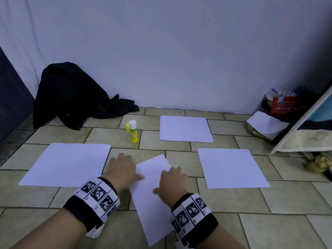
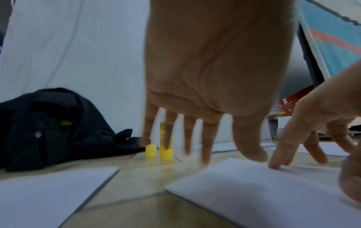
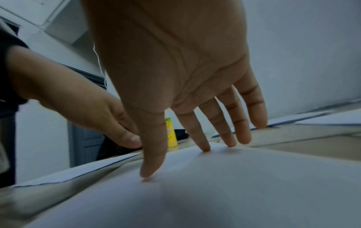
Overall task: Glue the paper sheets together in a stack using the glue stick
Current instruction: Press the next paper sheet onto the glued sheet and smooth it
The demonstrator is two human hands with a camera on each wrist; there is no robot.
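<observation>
A white sheet (image 1: 152, 200) lies skewed on the tiled floor right in front of me. My right hand (image 1: 171, 182) rests on it with straight, spread fingers (image 3: 203, 138) pressing the paper (image 3: 234, 185). My left hand (image 1: 124, 168) is flat beside the sheet's left edge, thumb touching the paper (image 2: 254, 189), fingers (image 2: 207, 141) spread over the floor. A yellow glue stick (image 1: 133, 131) stands upright and uncapped farther back, its yellow cap (image 1: 127, 127) next to it. Single sheets lie to the left (image 1: 66, 164) and right (image 1: 231, 168). A paper stack (image 1: 186, 128) sits near the wall.
A black garment (image 1: 71, 97) is heaped against the wall at back left. At back right stand a red packet (image 1: 287, 106), a loose white paper (image 1: 267, 124) and a leaning board (image 1: 305, 130). A dark door (image 1: 10, 97) lies at far left.
</observation>
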